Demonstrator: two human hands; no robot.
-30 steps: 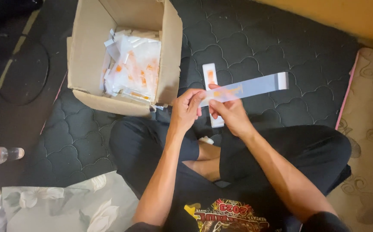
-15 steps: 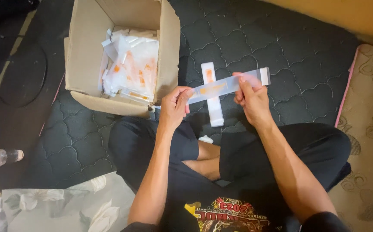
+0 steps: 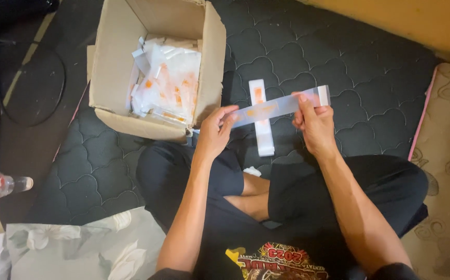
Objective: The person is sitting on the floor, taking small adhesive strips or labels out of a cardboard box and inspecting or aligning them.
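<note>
Clear strip packet (image 3: 279,107) pinched at both ends by left hand (image 3: 213,136) and right hand (image 3: 313,124), beside the cardboard box (image 3: 210,78) rim

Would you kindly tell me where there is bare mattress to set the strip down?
Bare mattress lies right of the flat strip, toward the beige cushion, and left of the knee below the cardboard box. Crowded between box and flat strip.

Dark quilted mattress (image 3: 349,57) bears cardboard box (image 3: 112,93), white packet (image 3: 262,136).
</note>
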